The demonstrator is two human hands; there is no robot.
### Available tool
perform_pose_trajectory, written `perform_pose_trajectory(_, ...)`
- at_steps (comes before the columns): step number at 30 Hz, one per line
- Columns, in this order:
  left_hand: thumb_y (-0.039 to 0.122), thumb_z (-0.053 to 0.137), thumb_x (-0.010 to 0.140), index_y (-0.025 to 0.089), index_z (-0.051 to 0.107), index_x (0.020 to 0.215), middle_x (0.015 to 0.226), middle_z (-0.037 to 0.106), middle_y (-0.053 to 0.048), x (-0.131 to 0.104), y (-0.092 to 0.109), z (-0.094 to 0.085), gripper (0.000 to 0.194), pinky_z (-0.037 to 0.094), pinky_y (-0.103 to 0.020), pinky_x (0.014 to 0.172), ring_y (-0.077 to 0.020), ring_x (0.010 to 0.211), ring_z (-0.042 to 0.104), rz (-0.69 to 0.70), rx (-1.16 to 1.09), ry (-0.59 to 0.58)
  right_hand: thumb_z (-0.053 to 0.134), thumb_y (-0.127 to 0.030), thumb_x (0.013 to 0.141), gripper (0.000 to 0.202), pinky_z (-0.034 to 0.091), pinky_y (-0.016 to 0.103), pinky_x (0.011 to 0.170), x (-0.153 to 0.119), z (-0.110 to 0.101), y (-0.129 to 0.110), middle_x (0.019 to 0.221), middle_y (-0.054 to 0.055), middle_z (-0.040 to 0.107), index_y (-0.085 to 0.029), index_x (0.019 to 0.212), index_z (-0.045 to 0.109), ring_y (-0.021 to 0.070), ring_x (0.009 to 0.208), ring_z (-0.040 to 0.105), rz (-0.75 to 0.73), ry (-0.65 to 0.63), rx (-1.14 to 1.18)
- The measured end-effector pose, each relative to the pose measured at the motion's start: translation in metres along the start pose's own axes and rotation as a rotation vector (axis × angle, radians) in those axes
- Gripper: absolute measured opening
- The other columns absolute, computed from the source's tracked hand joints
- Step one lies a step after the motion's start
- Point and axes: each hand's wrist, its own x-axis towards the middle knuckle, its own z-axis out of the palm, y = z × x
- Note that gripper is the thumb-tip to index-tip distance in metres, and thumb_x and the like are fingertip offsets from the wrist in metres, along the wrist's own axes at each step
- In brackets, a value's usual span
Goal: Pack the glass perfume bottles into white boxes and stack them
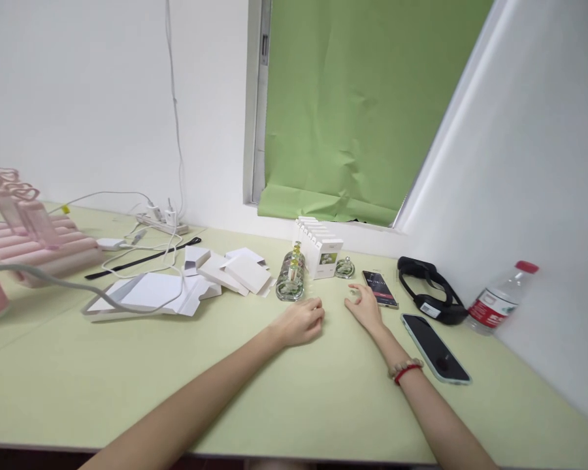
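My left hand (301, 322) rests on the pale green table (294, 405) with its fingers curled in, and nothing shows in it. Just beyond it stands a row of clear glass bottles (291, 281). Beside them is a row of upright white boxes (321, 253) with a green picture on the front one. To the right of these boxes sits a single round glass bottle (344, 267). My right hand (364, 307) is near it, fingers apart and holding nothing, close to a phone (379, 288) with a lit timer screen.
Flattened white cartons (149, 292) and cables lie at the left, near a power strip (161, 224) and a pink rack (53, 251). At the right are a black headset (434, 290), a second phone (435, 348) and a plastic bottle (502, 300) by the wall.
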Motion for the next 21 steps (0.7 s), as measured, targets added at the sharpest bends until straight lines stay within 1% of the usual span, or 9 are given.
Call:
perform_pose_trajectory(2, 0.016, 0.037, 0.08, 0.017, 0.052, 0.077, 0.082, 0.054, -0.004, 0.0, -0.001, -0.002, 0.015, 0.038, -0.023, 0.062, -0.0119, 0.067, 0.05, -0.071, -0.037, -0.043, 0.05, -0.027, 0.068, 0.033, 0.044, 0.03, 0.068, 0.002, 0.001, 0.003, 0.099, 0.004, 0.058, -0.02, 0.098, 0.062, 0.0099, 0.056, 0.051, 0.013, -0.048, -0.031)
perform_pose_trajectory(5, 0.016, 0.037, 0.08, 0.018, 0.051, 0.078, 0.079, 0.056, -0.002, 0.0, -0.001, -0.003, 0.014, 0.037, -0.024, 0.06, -0.0126, 0.067, 0.051, -0.107, -0.073, -0.103, 0.046, -0.024, 0.073, 0.026, 0.043, 0.029, 0.069, 0.008, 0.002, 0.004, 0.096, 0.002, 0.062, -0.022, 0.089, 0.065, 0.0126, 0.064, 0.055, 0.041, -0.089, -0.092)
perform_pose_trajectory(7, 0.016, 0.038, 0.08, 0.019, 0.051, 0.079, 0.078, 0.057, -0.002, 0.0, 0.0, -0.002, 0.014, 0.036, -0.025, 0.061, -0.0133, 0.068, 0.051, -0.108, -0.093, -0.129, 0.045, -0.023, 0.074, 0.025, 0.042, 0.029, 0.069, 0.012, 0.002, 0.004, 0.097, 0.001, 0.063, -0.024, 0.088, 0.066, 0.0148, 0.072, 0.057, 0.063, -0.089, -0.135)
perform_pose_trajectory(11, 0.016, 0.038, 0.079, 0.019, 0.05, 0.081, 0.078, 0.057, -0.002, 0.0, 0.002, -0.002, 0.013, 0.036, -0.025, 0.063, -0.0142, 0.07, 0.052, -0.127, -0.095, -0.135, 0.047, -0.024, 0.075, 0.023, 0.041, 0.029, 0.069, 0.015, 0.001, 0.003, 0.1, 0.0, 0.064, -0.027, 0.088, 0.066, 0.0188, 0.088, 0.058, 0.091, -0.074, -0.169)
perform_pose_trajectory(14, 0.016, 0.037, 0.08, 0.019, 0.049, 0.08, 0.077, 0.057, -0.002, 0.001, 0.004, -0.005, 0.013, 0.036, -0.025, 0.062, -0.0142, 0.069, 0.051, -0.141, -0.093, -0.149, 0.05, -0.026, 0.074, 0.024, 0.041, 0.029, 0.07, 0.014, 0.0, 0.001, 0.098, 0.002, 0.064, -0.025, 0.092, 0.065, 0.0185, 0.085, 0.058, 0.092, -0.048, -0.127)
perform_pose_trajectory(16, 0.016, 0.036, 0.08, 0.019, 0.05, 0.08, 0.076, 0.057, -0.002, 0.001, 0.005, -0.006, 0.014, 0.036, -0.025, 0.062, -0.014, 0.068, 0.052, -0.152, -0.102, -0.164, 0.051, -0.028, 0.073, 0.028, 0.042, 0.029, 0.068, 0.014, -0.003, -0.001, 0.1, 0.004, 0.063, -0.022, 0.098, 0.062, 0.0159, 0.074, 0.058, 0.086, 0.012, -0.052)
perform_pose_trajectory(17, 0.016, 0.035, 0.081, 0.019, 0.05, 0.08, 0.076, 0.057, -0.002, 0.002, 0.005, -0.006, 0.015, 0.037, -0.025, 0.062, -0.0141, 0.069, 0.052, -0.158, -0.106, -0.168, 0.05, -0.03, 0.073, 0.03, 0.042, 0.029, 0.067, 0.014, -0.005, -0.002, 0.102, 0.005, 0.061, -0.021, 0.1, 0.06, 0.0144, 0.069, 0.057, 0.084, 0.074, 0.003)
perform_pose_trajectory(19, 0.017, 0.035, 0.081, 0.019, 0.05, 0.08, 0.077, 0.057, -0.002, 0.002, 0.005, -0.006, 0.015, 0.037, -0.026, 0.063, -0.0145, 0.07, 0.052, -0.162, -0.105, -0.165, 0.046, -0.033, 0.076, 0.032, 0.043, 0.029, 0.068, 0.016, -0.013, -0.004, 0.103, 0.006, 0.059, -0.018, 0.102, 0.057, 0.0125, 0.065, 0.055, 0.09, 0.256, 0.121)
perform_pose_trajectory(21, 0.017, 0.035, 0.082, 0.019, 0.049, 0.081, 0.077, 0.057, -0.002, 0.002, 0.004, -0.004, 0.015, 0.037, -0.026, 0.064, -0.0147, 0.07, 0.052, -0.161, -0.103, -0.155, 0.042, -0.033, 0.078, 0.031, 0.043, 0.028, 0.068, 0.019, -0.023, -0.004, 0.103, 0.008, 0.057, -0.017, 0.101, 0.054, 0.0127, 0.069, 0.055, 0.106, 0.444, 0.212)
